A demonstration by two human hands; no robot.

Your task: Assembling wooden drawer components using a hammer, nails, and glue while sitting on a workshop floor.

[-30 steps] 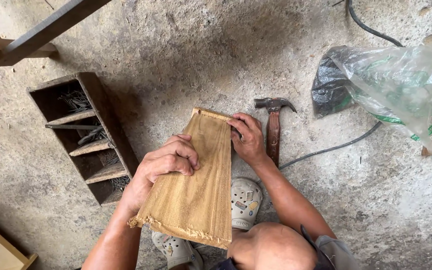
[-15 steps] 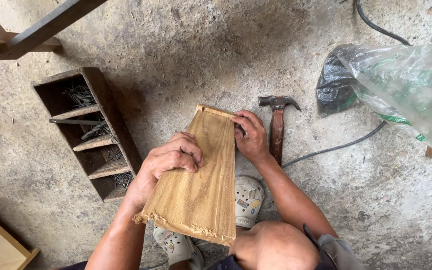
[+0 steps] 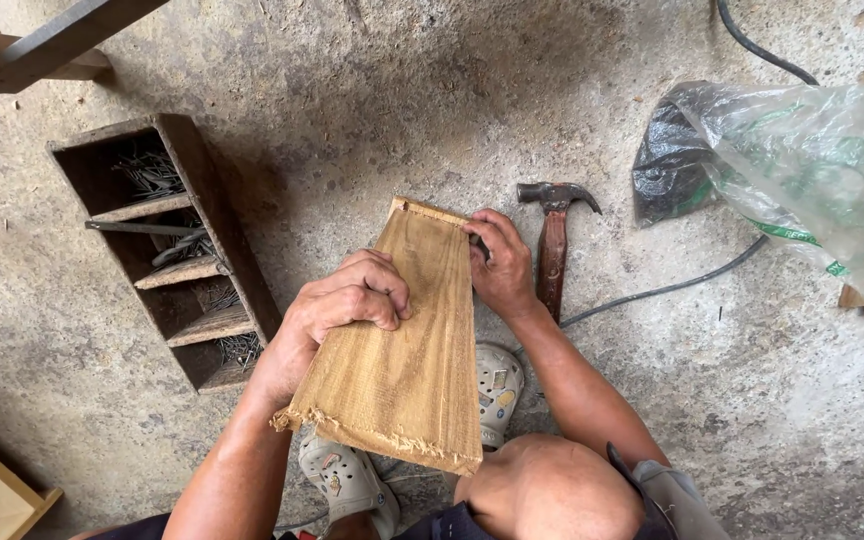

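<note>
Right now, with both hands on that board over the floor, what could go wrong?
1. The board has a ragged, splintery near end; the left hand gripping its edge might pick up splinters.
2. The right hand pinches the far edge beside the hammer; a slip could knock knuckles against it.
3. The open wooden box holds loose nails close by, and a cable trails behind: both look like snag hazards.
</note>
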